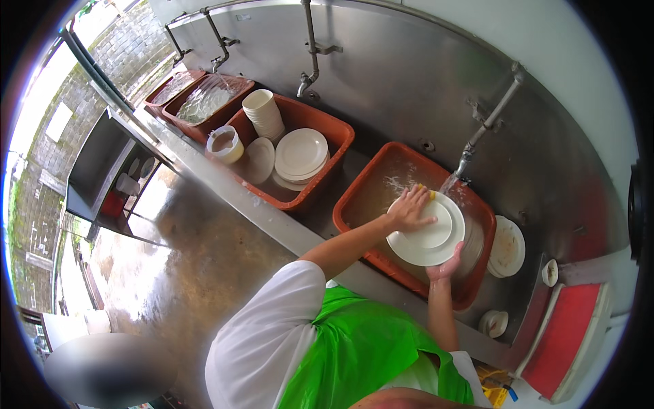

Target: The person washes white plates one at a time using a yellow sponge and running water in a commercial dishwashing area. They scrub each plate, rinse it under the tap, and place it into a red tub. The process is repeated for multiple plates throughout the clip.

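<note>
My left hand (411,210) lies palm down on a yellow sponge (432,195), mostly hidden under the fingers, and presses it to a white plate (434,239). From below, my right hand (445,263) supports the same plate, its thumb at the near rim. Both hands are over an orange plastic basin (364,178) of cloudy water. Water runs from a tap (464,156) just beyond the plate's far edge. More plates (474,245) are partly visible in the basin's right side.
Left stands another orange basin (341,130) with stacked plates (301,152), stacked white bowls (263,115) and a white tub (225,145). Water-filled basins (209,102) lie beyond. Soiled plates (507,248) and small bowls (550,272) sit at right. The trough's front ledge (271,220) crosses before me.
</note>
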The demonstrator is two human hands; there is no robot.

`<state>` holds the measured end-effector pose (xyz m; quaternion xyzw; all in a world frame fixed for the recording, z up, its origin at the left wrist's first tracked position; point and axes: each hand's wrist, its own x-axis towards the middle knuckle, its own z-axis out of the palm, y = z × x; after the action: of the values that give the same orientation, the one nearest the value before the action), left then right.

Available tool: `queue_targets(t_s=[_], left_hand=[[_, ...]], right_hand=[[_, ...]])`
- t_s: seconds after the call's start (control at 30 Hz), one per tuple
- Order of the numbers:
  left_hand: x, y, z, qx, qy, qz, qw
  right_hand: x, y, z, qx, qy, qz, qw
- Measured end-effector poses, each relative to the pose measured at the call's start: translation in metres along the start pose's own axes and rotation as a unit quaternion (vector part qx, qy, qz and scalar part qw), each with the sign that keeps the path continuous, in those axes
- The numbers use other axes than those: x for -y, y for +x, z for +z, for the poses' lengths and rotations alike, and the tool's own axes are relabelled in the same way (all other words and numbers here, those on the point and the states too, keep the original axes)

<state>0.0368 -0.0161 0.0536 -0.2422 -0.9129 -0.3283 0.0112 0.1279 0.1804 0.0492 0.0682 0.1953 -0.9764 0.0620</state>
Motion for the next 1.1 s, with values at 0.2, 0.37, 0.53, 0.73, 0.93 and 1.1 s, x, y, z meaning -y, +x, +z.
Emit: queue_targets(t_s=[0.2,0.37,0.53,0.73,0.93,1.1], left_hand=[[-0.048,-0.077,0.013,0.063,0.019,0.149,0.987],[-0.023,-0.091,-0.031,-0.054,-0.036,0.018,0.998],[0.038,-0.101,-0.062,-0.319,-0.347,-0.215,0.855],[0.094,-0.114,-0.073,-0.418,-0.693,-0.363,0.462],[0.054,-0.117,-0.048,-0.22,-0.416,-0.277,0.838],[0.009,-0.134,-0.031,-0.057,-0.039,-0.203,0.977]], right_hand=[[0.021,0.007,-0.002,-0.158,0.047,-0.042,0.985],[0.035,-0.005,-0.004,-0.067,0.15,0.097,0.982],[0.025,-0.027,-0.01,0.017,-0.17,0.111,0.979],[-0.003,-0.058,-0.01,0.06,-0.714,0.101,0.69],[-0.007,-0.059,0.001,0.113,-0.842,0.13,0.512],[-0.004,-0.042,-0.007,0.113,-0.782,0.178,0.586]])
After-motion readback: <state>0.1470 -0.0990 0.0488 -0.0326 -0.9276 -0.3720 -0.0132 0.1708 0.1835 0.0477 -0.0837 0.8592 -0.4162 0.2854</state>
